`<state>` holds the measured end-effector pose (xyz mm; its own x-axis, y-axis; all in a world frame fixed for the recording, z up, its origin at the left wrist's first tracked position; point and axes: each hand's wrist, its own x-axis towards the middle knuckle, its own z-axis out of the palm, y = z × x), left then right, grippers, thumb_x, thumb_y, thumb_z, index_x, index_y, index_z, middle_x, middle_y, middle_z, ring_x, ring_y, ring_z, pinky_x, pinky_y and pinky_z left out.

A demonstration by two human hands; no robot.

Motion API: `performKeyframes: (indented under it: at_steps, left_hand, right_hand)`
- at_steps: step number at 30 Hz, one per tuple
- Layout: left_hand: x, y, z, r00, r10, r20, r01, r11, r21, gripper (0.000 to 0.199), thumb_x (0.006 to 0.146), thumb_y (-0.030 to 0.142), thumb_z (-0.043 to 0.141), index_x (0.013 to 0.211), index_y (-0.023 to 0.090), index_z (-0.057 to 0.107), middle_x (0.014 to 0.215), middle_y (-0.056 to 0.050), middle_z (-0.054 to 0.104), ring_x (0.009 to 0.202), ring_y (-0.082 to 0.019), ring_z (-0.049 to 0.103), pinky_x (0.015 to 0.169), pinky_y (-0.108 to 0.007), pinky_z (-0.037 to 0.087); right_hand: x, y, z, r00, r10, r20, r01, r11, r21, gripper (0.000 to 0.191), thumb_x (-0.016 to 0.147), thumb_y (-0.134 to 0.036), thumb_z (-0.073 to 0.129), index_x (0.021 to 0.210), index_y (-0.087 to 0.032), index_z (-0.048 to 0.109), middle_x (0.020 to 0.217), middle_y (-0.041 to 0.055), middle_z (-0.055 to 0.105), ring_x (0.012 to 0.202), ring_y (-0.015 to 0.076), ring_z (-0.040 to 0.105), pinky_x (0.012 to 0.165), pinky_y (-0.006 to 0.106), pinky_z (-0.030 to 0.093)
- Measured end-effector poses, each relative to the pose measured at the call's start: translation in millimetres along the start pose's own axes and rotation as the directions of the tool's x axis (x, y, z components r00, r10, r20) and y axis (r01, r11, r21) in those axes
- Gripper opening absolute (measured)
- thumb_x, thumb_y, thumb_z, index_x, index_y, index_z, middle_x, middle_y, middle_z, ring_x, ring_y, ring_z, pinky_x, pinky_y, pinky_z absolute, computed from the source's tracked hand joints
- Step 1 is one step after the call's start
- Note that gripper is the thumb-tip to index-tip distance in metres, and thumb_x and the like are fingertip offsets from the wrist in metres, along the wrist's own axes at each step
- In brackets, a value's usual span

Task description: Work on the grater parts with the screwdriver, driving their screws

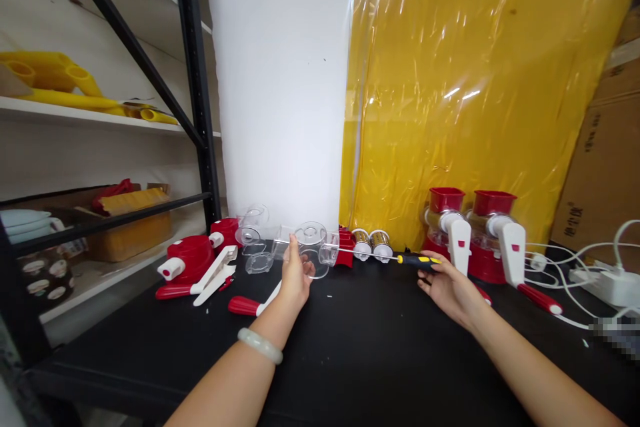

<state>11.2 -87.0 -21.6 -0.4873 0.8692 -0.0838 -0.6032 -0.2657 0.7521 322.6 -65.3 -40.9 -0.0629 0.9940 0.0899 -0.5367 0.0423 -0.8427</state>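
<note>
Up off the black table, my left hand (296, 275) is wrapped round a clear plastic housing (313, 233), its thumb upright on the near side. My right hand (450, 287) grips a screwdriver (419, 260) by its black and yellow handle. The long thin shaft points left and its tip reaches the clear housing's right end; whether it touches a screw there is too small to tell. Below my left hand lies a red-handled white crank (247, 305), partly hidden by my wrist. Just behind the shaft stand two metal grater drums (381, 247) with white rims and a red part (345, 247).
Red bases (190, 260), white crank arms (215, 277) and clear parts (259, 261) lie at left. Two assembled red-and-white rotary graters (493, 247) stand at right, near white cables and a power strip (613, 285). A black-framed shelf (193, 47) rises on the left.
</note>
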Motion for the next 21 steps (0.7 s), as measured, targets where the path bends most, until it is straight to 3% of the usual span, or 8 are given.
performKeyframes:
  at_steps: [3,6,8,10,12,14,18,21]
  left_hand:
    - [2,-2,-1.4,1.0,0.006,0.001,-0.006,1.0,0.007,0.071,0.061,0.076,0.072,0.108,0.025,0.057,0.071,0.005,0.049,0.05,-0.004,0.046,0.051,-0.016,0.04]
    - [2,-2,-1.7,1.0,0.007,-0.001,-0.007,1.0,0.004,0.07,0.062,0.076,0.071,0.108,0.025,0.057,0.071,0.005,0.048,0.05,-0.004,0.046,0.051,-0.016,0.04]
    - [1,-1,-0.9,1.0,0.001,-0.003,-0.001,1.0,-0.005,0.07,0.062,0.076,0.071,0.108,0.025,0.057,0.071,0.005,0.048,0.05,-0.005,0.046,0.05,-0.016,0.04]
    - [-1,0,0.2,1.0,-0.001,0.0,0.001,1.0,-0.016,0.071,0.062,0.075,0.072,0.109,0.024,0.058,0.071,0.004,0.048,0.051,-0.005,0.046,0.05,-0.016,0.04]
    - [-3,0,0.9,1.0,-0.002,0.01,0.002,1.0,-0.02,0.071,0.062,0.074,0.073,0.111,0.024,0.059,0.07,0.004,0.047,0.052,-0.005,0.045,0.051,-0.016,0.039]
    - [-3,0,0.9,1.0,-0.01,0.016,0.01,1.0,-0.01,0.07,0.063,0.074,0.073,0.112,0.025,0.059,0.07,0.005,0.047,0.051,-0.005,0.044,0.05,-0.016,0.039]
    - [-1,-1,-0.5,1.0,-0.003,0.004,0.003,1.0,-0.003,0.071,0.063,0.075,0.072,0.111,0.025,0.059,0.071,0.004,0.048,0.051,-0.005,0.045,0.051,-0.016,0.04]
    - [0,-1,-0.7,1.0,0.003,0.007,-0.003,1.0,-0.019,0.073,0.061,0.076,0.072,0.111,0.025,0.059,0.071,0.004,0.048,0.053,-0.005,0.046,0.051,-0.016,0.04]
  right_hand:
    - [1,-1,-1,0.999,0.055,0.003,-0.054,0.998,-0.026,0.029,0.082,-0.049,0.063,0.094,-0.023,0.068,0.073,0.0045,0.069,0.065,0.0184,0.064,0.06,0.03,0.051]
    - [3,6,-3,0.998,0.007,-0.058,-0.019,0.977,-0.21,0.045,0.087,-0.063,0.056,0.078,-0.02,0.065,0.043,-0.0026,0.047,0.038,0.0109,0.038,0.042,0.024,0.033]
    - [5,9,-4,0.996,-0.073,-0.057,0.056,0.965,-0.255,0.035,0.084,-0.055,0.066,0.076,-0.02,0.064,0.039,-0.0078,0.035,0.037,0.008,0.028,0.041,0.022,0.028]
    - [5,8,-5,0.994,-0.098,-0.045,0.089,0.983,-0.161,0.019,0.079,-0.039,0.074,0.085,-0.023,0.067,0.048,-0.0065,0.046,0.043,0.0091,0.039,0.046,0.022,0.038]
    - [5,4,-5,0.998,-0.053,-0.038,0.053,0.999,-0.01,0.021,0.074,-0.029,0.073,0.094,-0.026,0.069,0.066,-0.0024,0.062,0.057,0.0125,0.055,0.058,0.026,0.049]
    - [4,0,-5,1.0,0.02,-0.01,-0.019,0.997,0.069,0.021,0.075,-0.032,0.069,0.095,-0.025,0.07,0.082,0.0026,0.07,0.068,0.0169,0.063,0.066,0.032,0.054]
    - [4,5,-6,0.998,0.057,-0.018,-0.058,0.994,-0.088,0.041,0.087,-0.059,0.057,0.075,-0.021,0.066,0.054,0.0011,0.056,0.047,0.0134,0.048,0.047,0.026,0.043]
    - [4,8,-5,0.999,-0.035,-0.02,0.031,0.987,-0.16,0.029,0.082,-0.048,0.072,0.074,-0.022,0.064,0.047,-0.0062,0.043,0.041,0.009,0.036,0.044,0.022,0.037]
